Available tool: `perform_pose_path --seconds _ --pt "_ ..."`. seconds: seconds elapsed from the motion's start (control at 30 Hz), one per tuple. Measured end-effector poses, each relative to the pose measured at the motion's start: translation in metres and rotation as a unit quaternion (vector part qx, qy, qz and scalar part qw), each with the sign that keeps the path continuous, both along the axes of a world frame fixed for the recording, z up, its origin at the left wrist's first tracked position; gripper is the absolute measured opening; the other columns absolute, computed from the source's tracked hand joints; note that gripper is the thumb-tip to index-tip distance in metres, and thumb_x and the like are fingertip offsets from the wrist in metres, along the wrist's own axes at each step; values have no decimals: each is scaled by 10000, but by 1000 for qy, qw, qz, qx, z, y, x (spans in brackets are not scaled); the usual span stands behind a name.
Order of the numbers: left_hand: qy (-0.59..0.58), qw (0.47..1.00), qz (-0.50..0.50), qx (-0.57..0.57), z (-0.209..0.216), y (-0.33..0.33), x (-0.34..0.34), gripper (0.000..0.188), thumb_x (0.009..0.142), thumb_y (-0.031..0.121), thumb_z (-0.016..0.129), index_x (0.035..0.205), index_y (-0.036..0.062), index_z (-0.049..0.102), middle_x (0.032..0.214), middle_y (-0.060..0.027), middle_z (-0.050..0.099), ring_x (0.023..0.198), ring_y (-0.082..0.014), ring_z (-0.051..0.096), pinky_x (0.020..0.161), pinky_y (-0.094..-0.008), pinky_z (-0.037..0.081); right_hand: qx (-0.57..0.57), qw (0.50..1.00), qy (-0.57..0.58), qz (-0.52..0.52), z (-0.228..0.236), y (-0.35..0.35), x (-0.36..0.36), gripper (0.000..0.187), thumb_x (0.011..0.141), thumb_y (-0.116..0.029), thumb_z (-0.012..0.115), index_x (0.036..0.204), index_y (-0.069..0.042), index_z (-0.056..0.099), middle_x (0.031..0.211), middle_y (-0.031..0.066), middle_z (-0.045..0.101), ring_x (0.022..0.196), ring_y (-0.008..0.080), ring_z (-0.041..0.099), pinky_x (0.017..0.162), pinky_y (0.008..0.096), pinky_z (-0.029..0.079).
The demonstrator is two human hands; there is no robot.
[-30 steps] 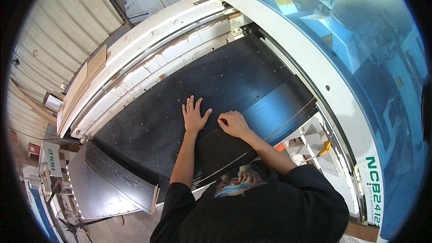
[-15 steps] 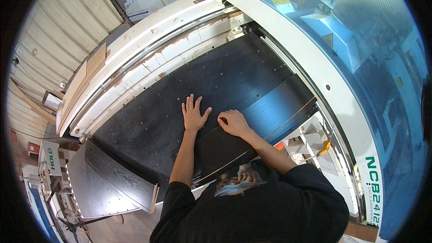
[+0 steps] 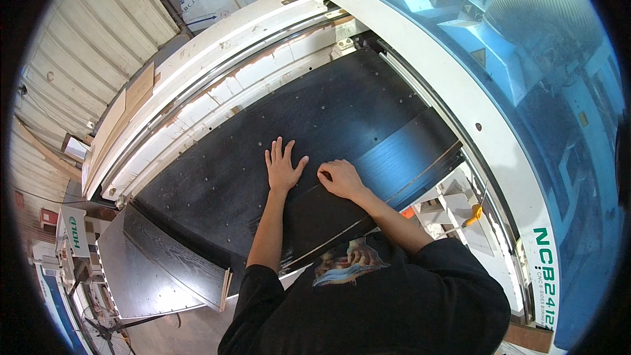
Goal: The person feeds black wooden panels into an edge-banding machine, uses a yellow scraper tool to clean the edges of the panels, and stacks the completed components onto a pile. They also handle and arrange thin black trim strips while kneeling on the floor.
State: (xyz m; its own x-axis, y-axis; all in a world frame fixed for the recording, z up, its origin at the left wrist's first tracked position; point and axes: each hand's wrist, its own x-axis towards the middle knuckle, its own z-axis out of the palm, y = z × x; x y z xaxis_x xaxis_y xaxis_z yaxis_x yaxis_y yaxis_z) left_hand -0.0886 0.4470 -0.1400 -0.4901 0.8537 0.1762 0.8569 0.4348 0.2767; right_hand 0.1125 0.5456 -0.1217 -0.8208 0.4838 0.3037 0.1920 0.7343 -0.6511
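Note:
A long dark wood-grained panel (image 3: 396, 156) lies on the black machine bed (image 3: 223, 158), along the side nearest me. My left hand (image 3: 283, 175) rests flat on the bed with its fingers spread, just beyond the panel's far edge. It holds nothing. To its right, my right hand (image 3: 341, 179) is on the panel near that far edge, its fingers curled in and closed. Whether anything is inside the curled fingers is hidden.
A white rail frame (image 3: 217, 69) borders the bed's far side, and a machine with a blue clear cover (image 3: 552, 112) stands at the right. Dark panels (image 3: 148, 263) are stacked at the left. A yellow tool (image 3: 472, 215) hangs at the right, near a standing fan (image 3: 105, 332) at the lower left.

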Motion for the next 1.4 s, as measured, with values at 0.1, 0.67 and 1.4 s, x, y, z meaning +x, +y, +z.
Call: perform_pose_path --seconds 0.1,0.67,1.4 --pt "-1 1000 1 -1 0 1 0 719 978 630 541 1531 179 453 1665 -184 275 1563 -346 216 1269 -537 109 -2 1000 -5 3 1 0 0 157 921 -220 662 891 -71 700 821 103 701 817 307 662 794 439 489" --pt "4 1000 -1 7 -1 1 -1 701 972 614 562 1518 185 467 1659 -180 289 1559 -350 225 1265 -548 122 3 1000 -12 -2 1 0 0 153 918 -224 664 908 -77 706 852 105 708 847 306 666 808 441 494" --pt "10 1000 4 12 -7 1 -3 708 960 623 568 1512 190 477 1663 -169 287 1558 -344 228 1265 -553 121 3 1000 -14 -2 0 0 -1 164 934 -230 658 903 -75 705 845 102 711 834 310 668 802 448 496"
